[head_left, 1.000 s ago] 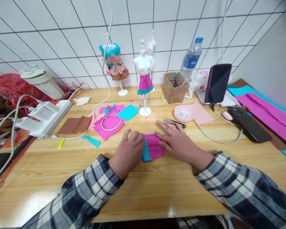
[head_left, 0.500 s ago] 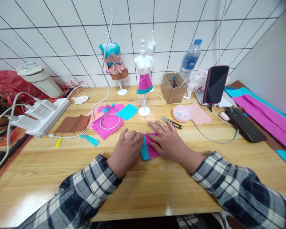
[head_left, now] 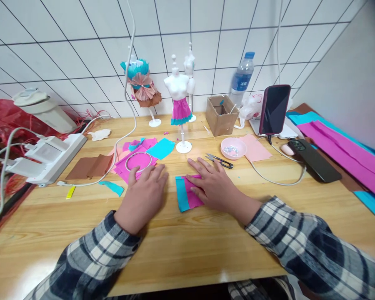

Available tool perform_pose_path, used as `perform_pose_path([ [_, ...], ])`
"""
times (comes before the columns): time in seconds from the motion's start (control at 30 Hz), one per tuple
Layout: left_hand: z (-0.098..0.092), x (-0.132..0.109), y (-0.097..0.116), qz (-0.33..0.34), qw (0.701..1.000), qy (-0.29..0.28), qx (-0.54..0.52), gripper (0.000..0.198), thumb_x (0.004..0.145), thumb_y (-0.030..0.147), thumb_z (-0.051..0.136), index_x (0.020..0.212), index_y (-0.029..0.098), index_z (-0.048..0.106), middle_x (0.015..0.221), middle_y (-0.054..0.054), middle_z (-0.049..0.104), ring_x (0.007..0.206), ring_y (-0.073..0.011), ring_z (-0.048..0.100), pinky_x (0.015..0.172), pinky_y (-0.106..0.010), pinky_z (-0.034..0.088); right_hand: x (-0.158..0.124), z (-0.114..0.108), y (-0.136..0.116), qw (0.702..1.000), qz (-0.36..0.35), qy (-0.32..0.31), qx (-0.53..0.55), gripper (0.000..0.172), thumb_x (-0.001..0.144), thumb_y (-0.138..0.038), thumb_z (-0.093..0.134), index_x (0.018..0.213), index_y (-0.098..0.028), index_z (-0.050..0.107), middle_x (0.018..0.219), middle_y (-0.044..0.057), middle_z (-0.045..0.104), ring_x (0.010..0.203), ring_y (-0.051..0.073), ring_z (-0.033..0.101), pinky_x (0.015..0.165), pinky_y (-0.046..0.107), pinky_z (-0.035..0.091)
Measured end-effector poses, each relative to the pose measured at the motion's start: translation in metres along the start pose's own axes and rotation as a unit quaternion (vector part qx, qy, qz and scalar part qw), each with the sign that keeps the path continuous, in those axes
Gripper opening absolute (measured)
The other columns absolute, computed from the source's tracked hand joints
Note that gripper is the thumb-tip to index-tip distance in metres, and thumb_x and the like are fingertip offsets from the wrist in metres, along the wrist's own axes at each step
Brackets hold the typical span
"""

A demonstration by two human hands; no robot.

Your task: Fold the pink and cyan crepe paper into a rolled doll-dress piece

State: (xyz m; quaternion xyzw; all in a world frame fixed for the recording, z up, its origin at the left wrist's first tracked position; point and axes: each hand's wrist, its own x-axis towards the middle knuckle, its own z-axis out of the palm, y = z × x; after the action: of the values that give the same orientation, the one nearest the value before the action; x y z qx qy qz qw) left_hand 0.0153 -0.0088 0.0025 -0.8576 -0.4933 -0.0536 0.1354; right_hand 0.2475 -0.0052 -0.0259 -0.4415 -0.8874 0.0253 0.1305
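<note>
A small folded piece of magenta and turquoise crepe paper [head_left: 183, 196] lies flat on the wooden table, its turquoise band on the left. My right hand [head_left: 214, 183] rests on the magenta side with fingers spread, covering part of it. To the left, apart from the paper, my left hand [head_left: 145, 196] hovers or rests with its fingers loosely apart and holds nothing. Just beyond its fingertips are a silver ring [head_left: 138, 161] and magenta paper sheets [head_left: 122, 170]. Thread snips [head_left: 219, 161] lie right beyond my right hand.
Behind stand a mini mannequin in a magenta skirt [head_left: 181, 110], another dressed one [head_left: 143, 85] and a bare one. A cardboard box [head_left: 222, 118], pink bowl [head_left: 233, 149] and propped phone [head_left: 275, 109] are at right. A power strip [head_left: 56, 160] is at left; paper strips [head_left: 343, 154] lie far right.
My left hand has let go of the paper's left edge and moved left, its fingers opening. The turquoise band now shows fully. My right hand stays on the paper; the view has shifted slightly.
</note>
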Motion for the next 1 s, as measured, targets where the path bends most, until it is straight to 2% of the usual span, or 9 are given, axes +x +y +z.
perform_pose_path([
  [0.1,0.004,0.023,-0.010,-0.045,0.990,-0.042,-0.127,0.033,0.095,0.027,0.044,0.117,0.019,0.067,0.110,-0.011,0.071,0.100,-0.0261,0.063,0.089,-0.044,0.043,-0.001,0.000,-0.001,1.000,-0.010,0.012,0.009,0.040,0.100,-0.041,0.039,0.134,-0.032,0.056,0.160,0.001,0.026,0.142,0.030,0.031,0.110,0.060,0.024],
  [0.2,0.011,0.040,-0.009,-0.076,0.974,-0.082,-0.196,0.031,0.089,0.046,0.055,0.095,0.021,0.073,0.095,-0.007,0.072,0.091,-0.0252,0.063,0.079,-0.039,0.042,-0.002,-0.003,0.002,0.999,0.003,0.040,0.022,0.039,0.101,-0.040,0.037,0.135,-0.035,0.055,0.157,-0.001,0.033,0.136,0.028,0.040,0.106,0.054,0.032],
  [0.33,0.018,0.042,0.001,-0.070,0.967,-0.093,-0.226,0.018,0.083,0.038,0.065,0.081,0.021,0.070,0.086,-0.004,0.070,0.087,-0.0229,0.061,0.079,-0.038,0.037,-0.001,-0.006,0.013,0.994,0.039,0.084,0.056,0.036,0.101,-0.037,0.040,0.131,-0.034,0.059,0.146,0.000,0.051,0.121,0.024,0.052,0.099,0.045,0.039],
  [0.43,0.019,0.036,0.005,-0.037,0.961,-0.089,-0.260,0.013,0.083,0.032,0.066,0.078,0.020,0.069,0.085,-0.003,0.070,0.086,-0.0204,0.061,0.081,-0.036,0.035,0.000,-0.005,0.021,0.991,0.071,0.071,0.084,0.032,0.097,-0.037,0.049,0.120,-0.025,0.066,0.123,0.006,0.066,0.107,0.023,0.058,0.093,0.040,0.043],
  [0.53,0.019,0.030,0.005,-0.008,0.963,-0.070,-0.261,0.015,0.085,0.033,0.065,0.079,0.020,0.069,0.084,-0.002,0.069,0.085,-0.0193,0.061,0.081,-0.036,0.034,0.000,-0.003,0.023,0.991,0.083,0.031,0.099,0.023,0.090,-0.037,0.060,0.100,-0.020,0.071,0.099,0.007,0.069,0.094,0.022,0.061,0.085,0.038,0.045],
  [0.7,0.021,0.025,0.004,0.021,0.971,-0.048,-0.235,0.016,0.088,0.034,0.063,0.081,0.021,0.067,0.086,-0.002,0.069,0.090,-0.0204,0.060,0.086,-0.040,0.033,-0.002,-0.002,0.022,0.992,0.079,0.002,0.101,0.008,0.083,-0.027,0.069,0.083,-0.020,0.066,0.086,0.003,0.065,0.085,0.019,0.060,0.075,0.033,0.042],
  [0.8,0.020,0.023,0.006,0.029,0.968,-0.034,-0.249,0.019,0.089,0.038,0.062,0.098,0.023,0.068,0.096,-0.004,0.070,0.096,-0.0221,0.060,0.091,-0.042,0.035,-0.003,-0.003,0.022,0.992,0.058,-0.008,0.109,0.008,0.084,-0.023,0.069,0.078,-0.020,0.064,0.083,0.002,0.063,0.081,0.017,0.058,0.072,0.030,0.041],
  [0.9,0.017,0.022,0.007,0.031,0.951,-0.029,-0.305,0.039,0.088,0.044,0.061,0.121,0.023,0.062,0.113,-0.008,0.068,0.107,-0.0231,0.059,0.094,-0.040,0.039,-0.005,-0.007,0.020,0.995,0.004,0.031,0.099,0.007,0.088,-0.022,0.064,0.081,-0.019,0.063,0.089,0.004,0.065,0.084,0.018,0.057,0.075,0.030,0.041],
  [1.0,0.013,0.021,0.008,0.038,0.945,-0.022,-0.325,0.034,0.087,0.045,0.063,0.112,0.023,0.067,0.110,-0.007,0.070,0.104,-0.0220,0.061,0.095,-0.040,0.040,-0.008,-0.013,0.018,0.993,-0.032,0.096,0.063,0.014,0.094,-0.027,0.055,0.085,-0.019,0.063,0.093,0.006,0.069,0.085,0.019,0.058,0.079,0.033,0.041],
])
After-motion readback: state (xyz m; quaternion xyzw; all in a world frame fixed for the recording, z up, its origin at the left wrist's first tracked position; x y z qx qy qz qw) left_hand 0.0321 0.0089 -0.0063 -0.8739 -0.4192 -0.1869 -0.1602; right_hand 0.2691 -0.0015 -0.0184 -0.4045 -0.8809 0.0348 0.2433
